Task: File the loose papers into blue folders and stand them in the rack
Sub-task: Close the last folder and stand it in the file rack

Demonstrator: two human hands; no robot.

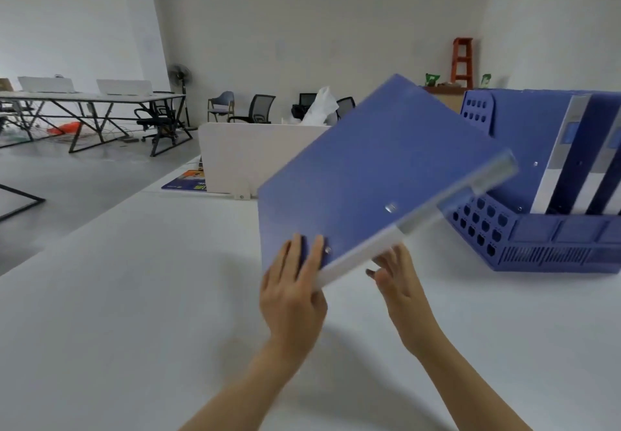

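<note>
The blue folder (379, 175) is hanging tilted just above both hands. The left hand (292, 292) is pinching its lower corner. The right hand (400, 286) is touching under the spine, and I cannot tell if it is gripping. I would turn the spine upright before sliding the folder into the rack (537, 252), right of the right hand. The frame edge is cutting off the rack, and the folder is hiding the left thumb.

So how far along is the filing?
Done: two folders stand in the rack. In hand: a third blue folder, held tilted, left hand gripping its corner, right hand under its spine. Left: stand it in the rack. No loose papers in view.
</note>
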